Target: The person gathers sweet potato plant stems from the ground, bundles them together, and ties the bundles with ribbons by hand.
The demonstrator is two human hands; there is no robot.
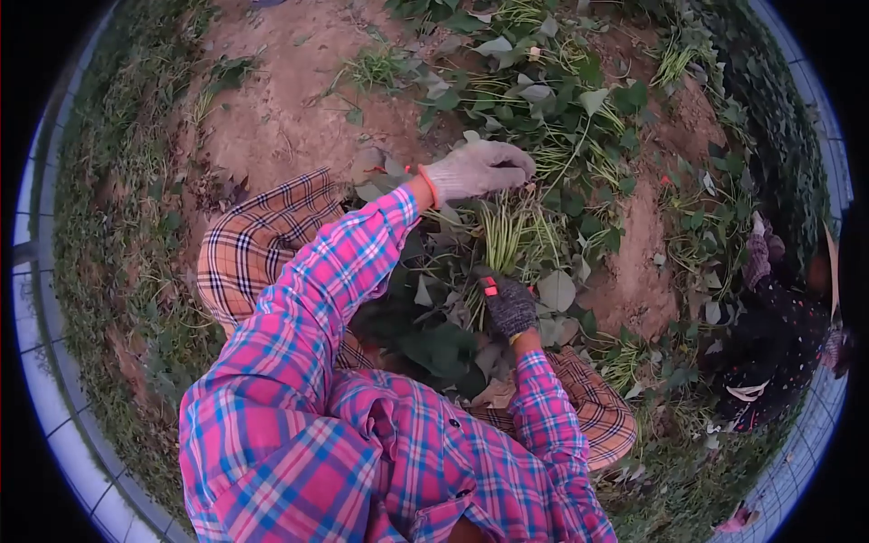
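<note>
My right hand, in a dark grey knit glove with a red-orange patch near the thumb, is wrapped round a bundle of long green leaf stems. The stems point up and away, and broad leaves hang below the fist. Just beyond the stem ends is my left hand, in a pale knit glove with an orange band at the wrist. Its fingers are bent together at the tips, close to the vines; what lies between them is too small to make out.
Leafy green vines spread over the ground ahead. Bare reddish soil lies ahead on the left, with another strip to the right. A co-worker in dark speckled clothing is low at the right. My plaid-covered knees flank the bundle.
</note>
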